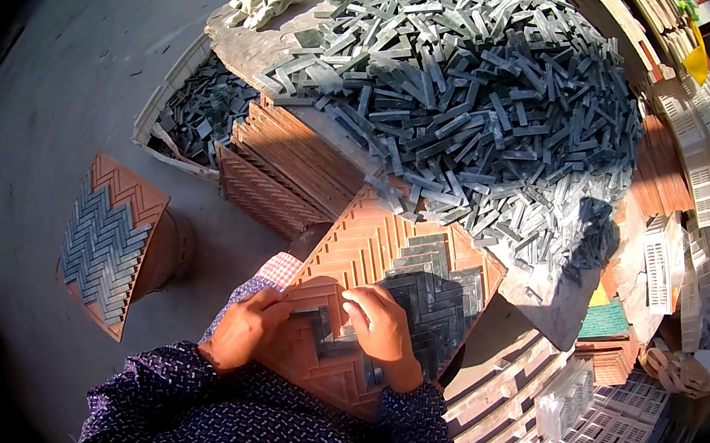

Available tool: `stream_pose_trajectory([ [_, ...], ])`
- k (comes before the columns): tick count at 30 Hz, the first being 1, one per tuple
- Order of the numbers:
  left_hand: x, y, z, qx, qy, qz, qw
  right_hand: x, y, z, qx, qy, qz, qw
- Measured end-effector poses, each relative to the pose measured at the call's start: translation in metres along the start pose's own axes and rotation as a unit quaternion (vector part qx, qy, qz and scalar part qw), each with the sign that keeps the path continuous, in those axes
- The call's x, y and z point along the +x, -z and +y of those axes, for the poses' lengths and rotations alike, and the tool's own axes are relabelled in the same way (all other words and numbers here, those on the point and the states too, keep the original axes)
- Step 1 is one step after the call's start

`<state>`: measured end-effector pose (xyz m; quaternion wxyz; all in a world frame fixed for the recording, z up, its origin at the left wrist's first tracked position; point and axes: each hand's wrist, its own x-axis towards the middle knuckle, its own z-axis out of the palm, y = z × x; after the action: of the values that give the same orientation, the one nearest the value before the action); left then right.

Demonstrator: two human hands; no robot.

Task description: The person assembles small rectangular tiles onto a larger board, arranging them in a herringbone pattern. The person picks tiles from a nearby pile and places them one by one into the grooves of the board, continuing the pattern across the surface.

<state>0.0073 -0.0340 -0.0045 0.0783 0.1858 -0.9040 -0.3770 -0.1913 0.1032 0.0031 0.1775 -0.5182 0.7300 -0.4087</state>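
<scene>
— Leaning over the orange grooved tray [370, 241], we had both hands down on it. Where exactly did the left hand [247, 328] sit?

— It lay at the tray's near left edge, fingers curled onto a dark grey stone strip [307, 312] in the herringbone grooves. We appeared to pinch that strip, though we could not tell how firmly.

— And the right hand [382, 324]?

— It rested just beside the left one, fingertips bent down and pressing on the laid strips near the tray's middle. Whether it gripped a loose piece, we could not tell; the fingers hid it.

— How much of the tray was filled?

— A patch of grey strips [440, 291] covered the part to the right of our hands; the far left part showed bare orange grooves.

— What lay around us?

— A big heap of loose grey strips [478, 103] covered the table beyond the tray. A stack of orange trays [290, 173] stood to the left of it, with a white tub of strips [204, 108] behind. On the floor at our left sat another tray [105, 242], filled with grey herringbone. White plastic crates [604, 442] were piled at the right.
</scene>
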Motion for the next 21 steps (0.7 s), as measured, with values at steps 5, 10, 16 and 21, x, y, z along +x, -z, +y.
stream_pose_trajectory([
  [5,-0.003,-0.007,0.006,0.083,-0.039,0.059,0.994,0.001,0.026,0.011,-0.014,-0.013,0.053,0.998],
  [10,0.0,-0.009,0.006,0.083,-0.054,0.047,0.994,-0.015,0.027,0.016,-0.065,-0.049,0.015,0.997],
  [16,0.002,-0.002,0.001,-0.007,-0.042,0.046,0.998,-0.021,0.021,0.015,-0.08,-0.059,0.028,0.995],
  [21,0.008,0.019,-0.013,-0.098,0.068,0.062,0.991,-0.016,0.031,0.018,-0.048,-0.069,0.062,0.995],
])
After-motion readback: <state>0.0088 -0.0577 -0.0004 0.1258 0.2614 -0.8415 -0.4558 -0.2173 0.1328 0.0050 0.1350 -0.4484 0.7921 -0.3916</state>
